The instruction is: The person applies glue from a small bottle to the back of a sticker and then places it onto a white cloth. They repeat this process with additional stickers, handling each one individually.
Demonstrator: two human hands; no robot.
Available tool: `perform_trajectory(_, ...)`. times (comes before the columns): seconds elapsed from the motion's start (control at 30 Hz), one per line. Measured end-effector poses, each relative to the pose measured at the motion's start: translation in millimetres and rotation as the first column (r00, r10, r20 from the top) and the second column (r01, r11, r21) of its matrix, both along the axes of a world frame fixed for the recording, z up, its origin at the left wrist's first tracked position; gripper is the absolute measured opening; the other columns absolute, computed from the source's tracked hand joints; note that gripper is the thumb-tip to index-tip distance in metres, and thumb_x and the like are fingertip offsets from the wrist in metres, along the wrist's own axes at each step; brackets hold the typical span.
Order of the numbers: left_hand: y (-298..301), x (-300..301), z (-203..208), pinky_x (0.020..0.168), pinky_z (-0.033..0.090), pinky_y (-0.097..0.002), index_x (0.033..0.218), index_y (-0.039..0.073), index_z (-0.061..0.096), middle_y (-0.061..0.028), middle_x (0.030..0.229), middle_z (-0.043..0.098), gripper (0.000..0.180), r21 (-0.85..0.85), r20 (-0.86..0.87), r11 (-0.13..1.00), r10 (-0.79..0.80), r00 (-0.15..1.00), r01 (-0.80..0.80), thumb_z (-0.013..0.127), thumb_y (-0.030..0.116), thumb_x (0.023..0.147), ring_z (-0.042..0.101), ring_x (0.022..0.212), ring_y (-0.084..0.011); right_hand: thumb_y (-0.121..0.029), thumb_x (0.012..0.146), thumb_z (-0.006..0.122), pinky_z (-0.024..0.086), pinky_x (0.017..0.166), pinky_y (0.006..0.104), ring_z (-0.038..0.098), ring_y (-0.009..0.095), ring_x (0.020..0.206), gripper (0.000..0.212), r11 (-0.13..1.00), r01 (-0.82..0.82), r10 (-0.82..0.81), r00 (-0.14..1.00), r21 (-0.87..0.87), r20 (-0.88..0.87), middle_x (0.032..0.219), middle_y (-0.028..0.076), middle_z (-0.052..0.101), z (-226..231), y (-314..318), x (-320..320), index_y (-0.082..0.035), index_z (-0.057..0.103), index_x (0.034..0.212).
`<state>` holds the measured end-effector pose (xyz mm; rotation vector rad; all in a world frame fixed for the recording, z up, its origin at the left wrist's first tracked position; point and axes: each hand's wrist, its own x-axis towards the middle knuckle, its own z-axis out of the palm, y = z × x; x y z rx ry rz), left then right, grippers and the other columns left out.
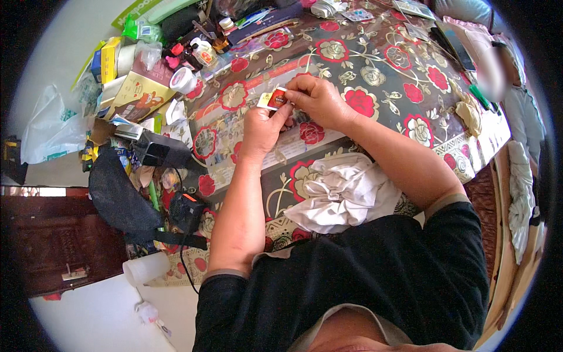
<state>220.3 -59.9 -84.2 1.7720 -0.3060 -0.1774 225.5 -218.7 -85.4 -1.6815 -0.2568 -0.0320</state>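
Observation:
Over the middle of the table, both of my hands meet at a small red, white and yellow packet [277, 98]. My left hand [262, 130] grips its lower side between thumb and fingers. At its right end, the fingertips of my right hand [319, 101] pinch the edge. Whether it is a flat packet or a little box is too small to tell. Close to my body, a crumpled white cloth [346, 190] lies on the table, touched by neither hand.
A flower-patterned cloth covers the table [375, 76]. Along the left stand a black box [161, 149], a white round tub [183, 80], a brown-and-yellow carton [138, 88] and several bottles [204, 51]. A beige crumpled cloth [469, 114] and a green object [480, 95] lie at the right edge.

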Motion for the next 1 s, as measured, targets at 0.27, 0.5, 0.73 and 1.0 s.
perform_trajectory(0.27,3,-1,0,0.048,0.045,-0.0213,0.092,0.0,0.061,-0.0031,0.071,0.061,0.015,-0.061,-0.029,0.998,0.001,1.0,-0.003,0.056,0.012,0.085,0.055,0.056,-0.0077,-0.009,0.08,0.059,0.048,0.067,0.0277,0.059,0.012,0.07,0.014,0.987,-0.155,0.158,0.983,-0.034,0.094,0.076,0.009,0.064,-8,-8,5,0.002,0.061,0.089)
perform_trajectory(0.5,-1,-5,3,0.048,0.046,-0.0227,0.092,0.002,0.06,-0.0042,0.07,0.061,0.02,-0.088,-0.048,0.996,0.016,0.999,-0.02,0.051,0.019,0.089,0.056,0.055,-0.0102,-0.012,0.079,0.059,0.047,0.063,0.0294,0.058,0.013,0.066,0.015,0.982,-0.135,0.15,0.983,-0.133,0.106,0.074,0.011,0.064,6,-9,0,0.001,0.061,0.087)
perform_trajectory(0.73,6,2,-1,0.049,0.046,-0.0227,0.087,0.0,0.062,-0.0033,0.065,0.061,0.017,0.119,0.034,0.99,0.071,0.997,-0.075,0.06,0.016,0.083,0.055,0.054,-0.0076,-0.009,0.078,0.062,0.039,0.055,0.0277,0.041,0.009,0.06,0.012,0.974,-0.1,0.124,0.986,-0.203,0.108,0.064,0.004,0.05,5,-10,-3,0.001,0.055,0.077)
perform_trajectory(1.0,0,1,4,0.052,0.046,-0.0237,0.083,0.0,0.063,-0.0047,0.065,0.062,0.009,0.099,0.175,0.99,0.086,0.981,-0.105,0.065,0.005,0.076,0.058,0.056,-0.0088,-0.005,0.075,0.065,0.044,0.063,0.026,0.05,0.009,0.066,0.01,0.992,-0.097,0.102,0.993,-0.083,0.059,0.072,0.003,0.057,2,-13,1,0.0,0.058,0.081)
